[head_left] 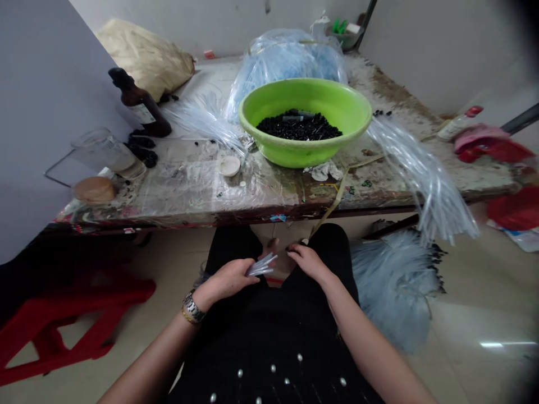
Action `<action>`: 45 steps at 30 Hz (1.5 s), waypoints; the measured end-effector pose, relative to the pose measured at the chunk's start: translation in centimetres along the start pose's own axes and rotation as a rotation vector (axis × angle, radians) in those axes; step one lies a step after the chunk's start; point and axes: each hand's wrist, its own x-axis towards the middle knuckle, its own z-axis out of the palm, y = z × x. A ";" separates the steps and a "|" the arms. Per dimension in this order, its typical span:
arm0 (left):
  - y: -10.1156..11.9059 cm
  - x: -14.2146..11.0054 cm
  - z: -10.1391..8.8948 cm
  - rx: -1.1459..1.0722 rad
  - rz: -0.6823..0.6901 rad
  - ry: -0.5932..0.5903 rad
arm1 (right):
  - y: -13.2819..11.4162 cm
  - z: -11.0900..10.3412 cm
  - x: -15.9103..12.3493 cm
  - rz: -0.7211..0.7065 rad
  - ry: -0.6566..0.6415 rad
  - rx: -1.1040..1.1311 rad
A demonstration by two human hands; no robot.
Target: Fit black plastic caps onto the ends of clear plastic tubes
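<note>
In my left hand, closed above my lap, is a small bundle of transparent plastic tubes, their ends pointing right. My right hand rests by my right knee, a short way from the bundle. Its fingers are bent together, and whatever may be between them is too small to make out. On the table in front stands a green basin, partly filled with small black pieces. More transparent tubes lie right of the basin and hang over the table edge.
Behind the basin sits a large heap of tubes. A brown bottle, a glass jar and a sack occupy the left side. A red stool stands at lower left. Black-tipped tubes lie on the floor at right.
</note>
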 end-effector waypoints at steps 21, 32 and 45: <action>6.2 -2.7 -5.3 -1.215 0.294 0.110 | -11.3 0.4 -2.7 -0.267 -0.422 0.639; 7.1 0.1 -5.0 -1.322 0.337 0.270 | -13.8 5.3 -2.6 -0.134 -0.218 1.116; 3.7 1.4 -3.7 -1.147 0.332 0.079 | -12.8 2.9 -1.9 -0.080 -0.355 0.640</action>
